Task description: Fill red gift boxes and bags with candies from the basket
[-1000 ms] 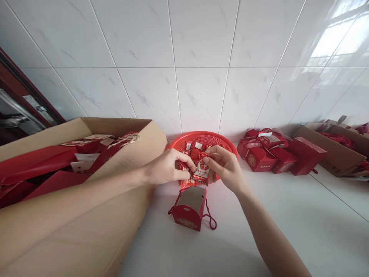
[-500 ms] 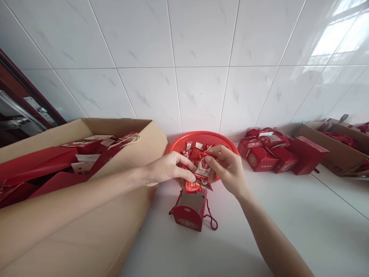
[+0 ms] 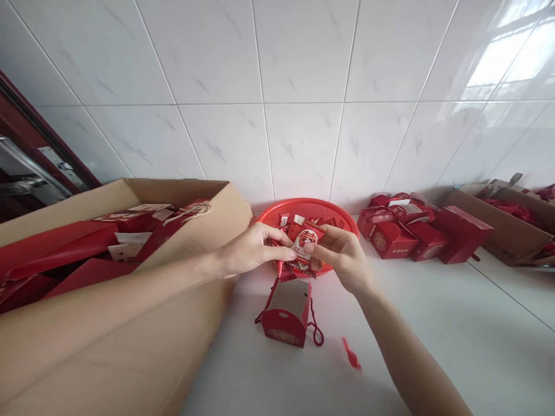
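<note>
Left carton (image 3: 182,335) holding red packaging (image 3: 65,245). Left hand (image 3: 255,254) pinching wrapped sweets (image 3: 280,268), also touching printed packet (image 3: 309,237). Open red box (image 3: 284,326) standing near, before basket (image 3: 342,216) holding more sweets (image 3: 284,220). Right hand (image 3: 342,257) clamping printed packet over basket. Blurred red piece (image 3: 351,353) showing over worktop (image 3: 321,375), near right; contact unclear. Red boxes (image 3: 392,238) sitting far right, beside right carton (image 3: 494,228) holding red items (image 3: 515,211).
</note>
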A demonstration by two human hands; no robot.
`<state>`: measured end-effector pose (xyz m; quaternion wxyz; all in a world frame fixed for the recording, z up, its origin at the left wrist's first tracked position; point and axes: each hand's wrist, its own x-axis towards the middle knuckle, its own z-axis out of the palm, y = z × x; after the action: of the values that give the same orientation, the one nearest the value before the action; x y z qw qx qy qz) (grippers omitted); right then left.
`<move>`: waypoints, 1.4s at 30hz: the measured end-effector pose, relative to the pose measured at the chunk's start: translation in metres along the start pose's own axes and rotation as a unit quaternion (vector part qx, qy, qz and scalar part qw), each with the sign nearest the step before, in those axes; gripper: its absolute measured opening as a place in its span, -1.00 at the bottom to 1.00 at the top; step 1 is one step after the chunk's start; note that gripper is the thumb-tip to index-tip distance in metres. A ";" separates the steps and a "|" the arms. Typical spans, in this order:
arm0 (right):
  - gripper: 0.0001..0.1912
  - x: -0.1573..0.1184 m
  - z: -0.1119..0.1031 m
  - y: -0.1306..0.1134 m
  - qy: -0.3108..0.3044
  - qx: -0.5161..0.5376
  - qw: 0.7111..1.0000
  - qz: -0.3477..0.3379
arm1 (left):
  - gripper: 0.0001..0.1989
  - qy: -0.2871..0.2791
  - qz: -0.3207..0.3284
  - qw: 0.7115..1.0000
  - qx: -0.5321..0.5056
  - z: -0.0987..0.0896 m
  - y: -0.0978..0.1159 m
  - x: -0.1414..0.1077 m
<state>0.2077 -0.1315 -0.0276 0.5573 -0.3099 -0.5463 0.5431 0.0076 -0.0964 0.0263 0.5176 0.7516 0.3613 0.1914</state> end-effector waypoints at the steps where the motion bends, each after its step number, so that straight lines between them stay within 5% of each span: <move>1: -0.70 0.000 0.000 0.001 0.005 0.002 1.000 -0.003 | -0.85 0.004 0.004 1.000 0.011 0.000 0.001 0.000; 18: -0.69 -0.002 0.003 0.001 -0.024 0.006 1.000 -0.015 | -0.80 0.016 0.049 0.995 0.081 0.002 -0.001 -0.002; 28: -0.75 -0.001 -0.019 -0.008 0.066 -0.011 0.997 -0.044 | -0.87 0.087 0.063 0.990 0.096 0.000 -0.001 0.000; 32: -0.80 -0.002 -0.030 -0.015 0.025 -0.061 0.998 -0.023 | -0.84 0.089 0.074 0.989 0.092 -0.001 0.000 0.000; 37: -0.82 -0.001 -0.030 -0.017 -0.098 -0.092 0.991 0.004 | -0.81 0.071 0.090 0.990 0.082 0.000 0.000 -0.001; 42: -0.77 -0.002 -0.027 -0.014 -0.077 -0.100 0.992 0.000 | -0.61 0.088 0.087 0.989 0.079 0.002 0.002 -0.001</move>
<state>0.2368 -0.1294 -0.0208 0.4797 -0.3218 -0.6392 0.5078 0.0085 -0.0989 0.0276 0.4038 0.7991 0.3525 0.2720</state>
